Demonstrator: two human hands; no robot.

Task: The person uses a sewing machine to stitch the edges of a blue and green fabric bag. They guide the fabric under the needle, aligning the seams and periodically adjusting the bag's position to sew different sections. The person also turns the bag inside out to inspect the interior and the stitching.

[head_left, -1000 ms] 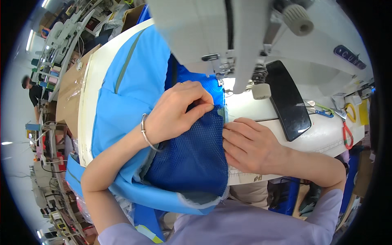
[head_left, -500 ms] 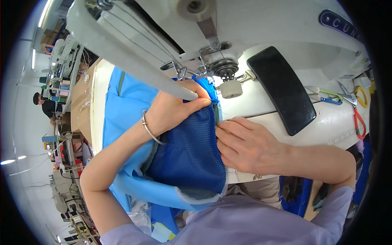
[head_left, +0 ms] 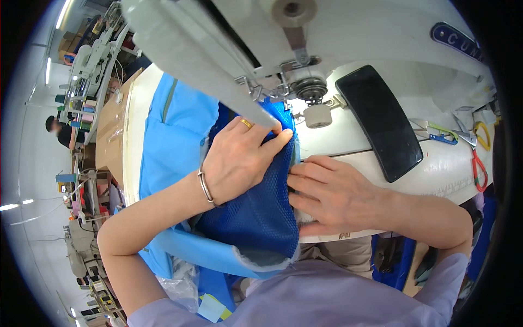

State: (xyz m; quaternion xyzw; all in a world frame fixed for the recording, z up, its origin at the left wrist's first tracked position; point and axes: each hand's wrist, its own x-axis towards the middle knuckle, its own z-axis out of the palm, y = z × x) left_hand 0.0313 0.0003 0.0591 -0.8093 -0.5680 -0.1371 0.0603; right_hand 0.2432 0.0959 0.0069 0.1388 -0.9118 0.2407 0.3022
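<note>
A piece of blue mesh fabric, joined to light blue cloth, lies under the head of a white sewing machine. My left hand is on the mesh just in front of the presser area, thumb and forefinger pinching its right edge; a ring and a bangle show on this arm. At the same edge, nearer to me, my right hand has its bent fingers on the fabric, the fingertips partly hidden. The needle is hidden behind the machine's white guard arm.
A black phone lies right of the machine head. Beyond it are thread snips and scissors with red and yellow handles. Clear plastic hangs below the cloth. A person sits among other machines at far left.
My left hand has turned and its pinch sits flatter on the mesh edge, which was bunched there before. My right fingers have spread a little. The whole view has shifted slightly.
</note>
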